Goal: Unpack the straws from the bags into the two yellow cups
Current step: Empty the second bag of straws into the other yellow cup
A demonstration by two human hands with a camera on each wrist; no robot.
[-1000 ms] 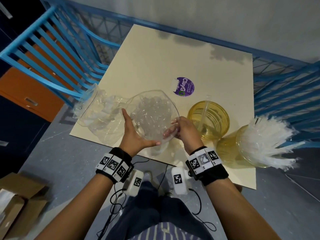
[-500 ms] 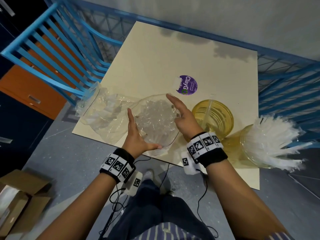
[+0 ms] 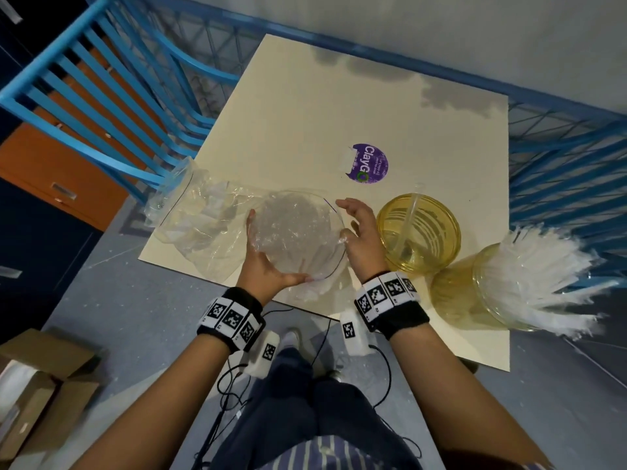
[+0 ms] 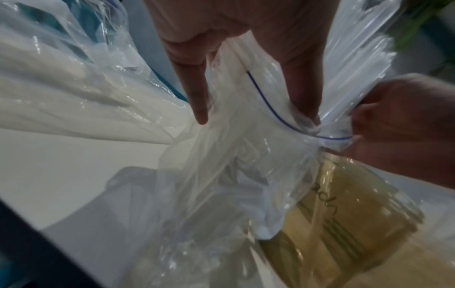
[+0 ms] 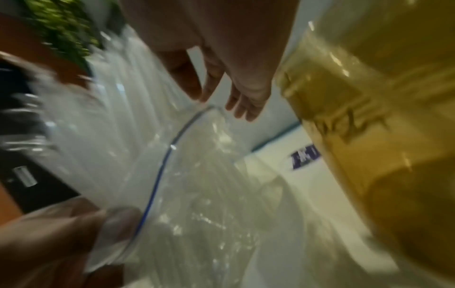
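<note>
A clear zip bag of white straws (image 3: 291, 228) stands mouth-up at the table's near edge, the straws seen end-on. My left hand (image 3: 268, 266) grips its left rim, thumb inside the bag (image 4: 302, 87) and index finger (image 4: 197, 97) outside. My right hand (image 3: 356, 232) pinches the right rim with thumb and forefinger, and the plastic bunches there (image 4: 337, 136); its other fingers (image 5: 246, 101) stay straight. Right of it stands a yellow cup (image 3: 441, 245) holding one straw. A second yellow cup (image 3: 454, 300), packed with white straws (image 3: 543, 276), stands at the near right.
Another clear bag with straws (image 3: 190, 218) lies at the table's left corner. A purple sticker (image 3: 369, 162) marks the cream table (image 3: 339, 103). Blue railings (image 3: 101, 106) flank the table on both sides. Cardboard boxes (image 3: 37, 378) sit on the floor at the lower left.
My right hand left the near rim, swept up along the bag's right side and now pinches the rim there. The left hand kept its hold.
</note>
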